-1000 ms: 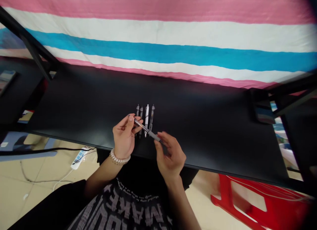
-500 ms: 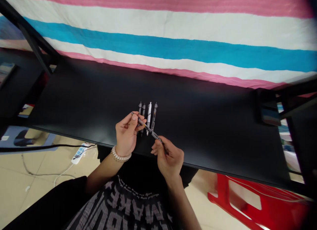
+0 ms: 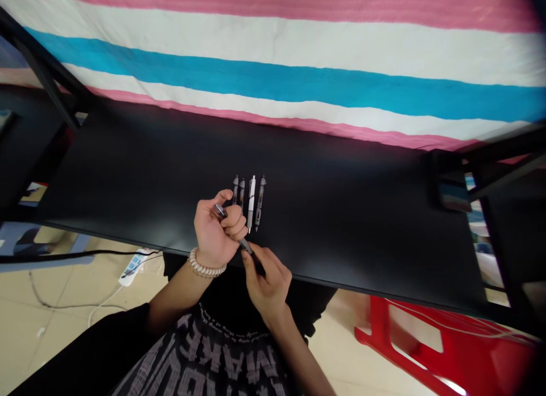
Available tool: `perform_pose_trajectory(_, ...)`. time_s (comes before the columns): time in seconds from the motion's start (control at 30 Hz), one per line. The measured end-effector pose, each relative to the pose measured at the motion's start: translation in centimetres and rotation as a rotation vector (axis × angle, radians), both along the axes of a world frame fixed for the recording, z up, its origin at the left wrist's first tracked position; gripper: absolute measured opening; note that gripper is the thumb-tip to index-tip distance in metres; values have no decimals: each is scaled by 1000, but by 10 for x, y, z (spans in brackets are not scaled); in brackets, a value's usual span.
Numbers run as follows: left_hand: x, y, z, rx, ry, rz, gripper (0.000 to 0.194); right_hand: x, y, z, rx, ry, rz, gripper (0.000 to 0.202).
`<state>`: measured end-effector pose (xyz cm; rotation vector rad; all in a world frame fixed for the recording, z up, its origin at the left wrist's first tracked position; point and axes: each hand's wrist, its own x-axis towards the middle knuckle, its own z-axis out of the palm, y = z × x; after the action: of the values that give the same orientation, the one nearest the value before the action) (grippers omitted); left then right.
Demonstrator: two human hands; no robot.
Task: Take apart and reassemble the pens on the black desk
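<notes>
A dark grey pen (image 3: 244,245) slants between my two hands above the desk's near edge. My left hand (image 3: 218,228) has its fingers curled round the upper part, and one end pokes out near the thumb. At the lower end, my right hand (image 3: 268,277) pinches the pen between thumb and fingertips; the tip itself is hidden. Just beyond my hands several pens lie side by side: a white pen (image 3: 252,197), a dark clear-barrelled pen (image 3: 260,205) to its right, and two dark pens (image 3: 235,186) to its left, partly covered by my left hand.
The black desk (image 3: 362,214) spreads on both sides. A striped curtain (image 3: 298,77) hangs along its back. A dark box-like object (image 3: 452,182) stands at the right end. Below are a red plastic stool (image 3: 447,345) and a white power strip (image 3: 134,268) with cables.
My right hand has moved left, closer to my left hand. My left fingers have wrapped round the pen, where they pinched its end before. The pens on the desk lie as before.
</notes>
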<state>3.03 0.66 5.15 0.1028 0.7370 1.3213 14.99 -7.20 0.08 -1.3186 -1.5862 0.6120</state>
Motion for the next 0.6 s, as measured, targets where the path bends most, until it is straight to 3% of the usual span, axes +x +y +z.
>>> perform_pose_trajectory(0.2, 11, 3, -3, 88, 56, 14, 29, 8, 4, 2, 26, -18, -9, 15)
perform_pose_trajectory(0.27, 16, 5, -7, 112, 117, -53, 45, 16, 7, 1, 2, -26, -78, 15)
perform_pose_trajectory(0.37, 16, 8, -15, 149, 295, -105, 64, 40, 17, -6, -39, -85, -286, 19)
perform_pose_trajectory(0.5, -3, 6, -27, 222, 593, -16, 44, 89, 36, -22, -23, -376, -562, 26)
perform_pose_trajectory(0.6, -21, 5, -35, 260, 865, 27, 28, 113, 46, -28, -67, -502, -626, 28)
